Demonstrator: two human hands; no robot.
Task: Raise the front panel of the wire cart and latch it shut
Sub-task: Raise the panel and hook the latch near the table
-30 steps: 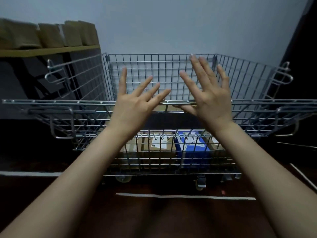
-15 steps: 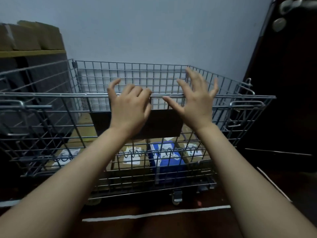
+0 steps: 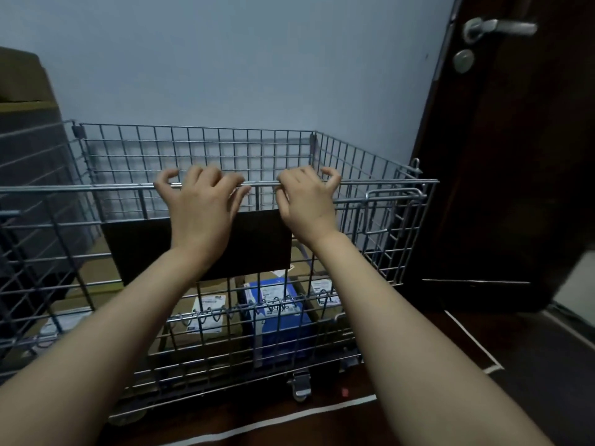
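Note:
The wire cart [image 3: 199, 146] stands in front of me against a pale wall. Its front panel [image 3: 380, 185] is upright, with its top bar running across the view and a dark plate [image 3: 251, 243] fixed at mid-width. My left hand [image 3: 201, 207] and my right hand [image 3: 307, 206] rest side by side on that top bar, fingers curled over it. A wire latch handle [image 3: 394, 201] sits at the panel's right end, apart from my right hand. The left end of the panel runs out of view.
Inside the cart lie a blue box [image 3: 280, 323] and cardboard boxes [image 3: 206, 310] with labels. A caster [image 3: 301, 386] shows below. A dark door [image 3: 515, 156] with a metal handle [image 3: 502, 27] stands close on the right. White floor lines [image 3: 273, 423] run in front.
Both hands went from spread open in front of the panel to curled over its top bar. The view has turned right, and the door has come into sight.

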